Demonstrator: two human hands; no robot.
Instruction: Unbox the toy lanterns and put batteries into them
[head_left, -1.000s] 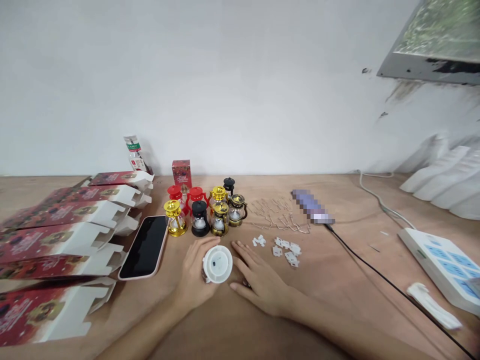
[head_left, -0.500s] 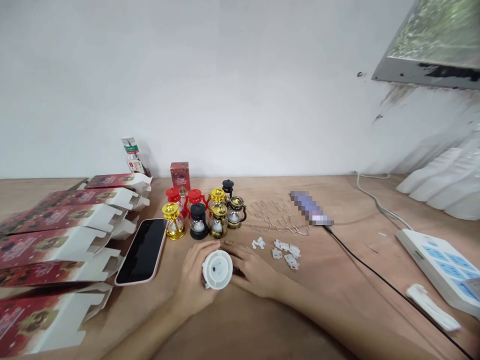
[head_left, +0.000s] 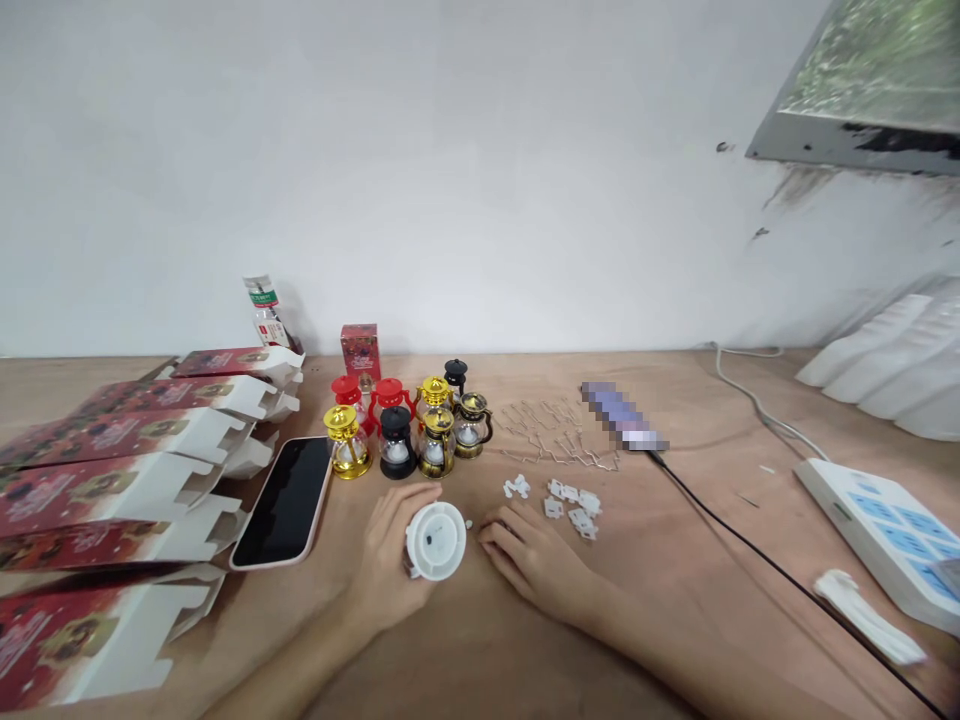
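My left hand (head_left: 390, 550) is closed around a small lantern (head_left: 436, 541), its round white base turned up toward me. The lantern's body is mostly hidden behind the base and my fingers. A tiny white piece (head_left: 469, 524) shows just right of the base. My right hand (head_left: 536, 560) rests low over the table, apart from the lantern, fingers slightly bent and spread, with nothing visible in them. Beyond my hands stand several mini lanterns in gold (head_left: 348, 445), black (head_left: 397, 445), red (head_left: 391, 398) and bronze (head_left: 472, 425).
Flat red gift boxes (head_left: 97, 500) with open white flaps fill the left, beside a phone (head_left: 283, 505). Right of the lanterns lie bent wires (head_left: 559, 450) and small white plastic parts (head_left: 583, 522). A cable (head_left: 739, 530) and power strip (head_left: 885, 530) are at right.
My right hand has let go of the lantern and moved right and slightly down. My left hand still holds it in nearly the same place.
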